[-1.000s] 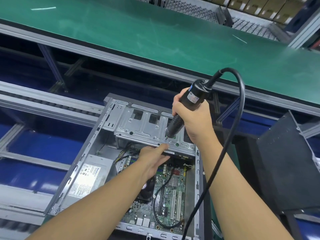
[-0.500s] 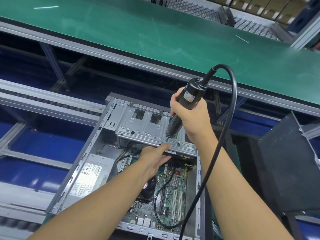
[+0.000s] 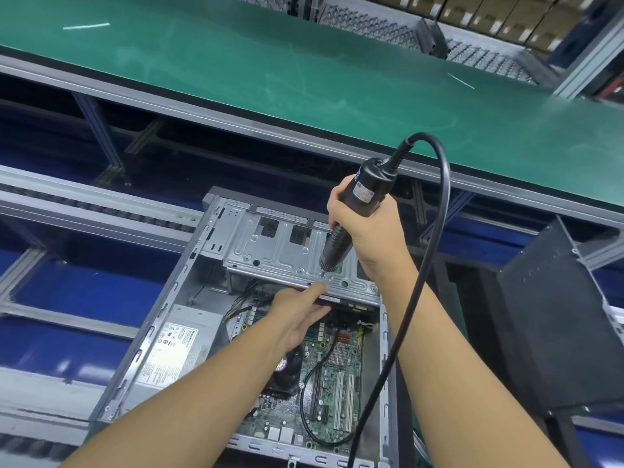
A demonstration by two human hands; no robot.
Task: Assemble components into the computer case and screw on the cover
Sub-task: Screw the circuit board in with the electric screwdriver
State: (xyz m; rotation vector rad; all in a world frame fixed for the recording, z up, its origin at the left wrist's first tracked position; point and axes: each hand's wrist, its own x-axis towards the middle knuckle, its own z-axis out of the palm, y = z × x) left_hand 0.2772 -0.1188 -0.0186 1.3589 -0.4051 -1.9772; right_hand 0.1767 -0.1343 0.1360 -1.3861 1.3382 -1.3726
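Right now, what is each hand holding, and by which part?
Right hand grips the electric screwdriver around its black barrel. Left hand: thumb on front edge of the drive cage, fingers beneath; hold cannot be told.

Drive cage (image 3: 297,251) & PSU (image 3: 179,346) crowd case (image 3: 157,320); room over mobo (image 3: 341,393).

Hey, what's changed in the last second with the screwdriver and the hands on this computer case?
Very little. The right hand tipped the top of the electric screwdriver slightly leftward; its cable loop followed. The bit stayed on the same spot of the drive cage, the grip held, and the left hand kept its thumb on the cage's front edge. Nothing picked up or let go.
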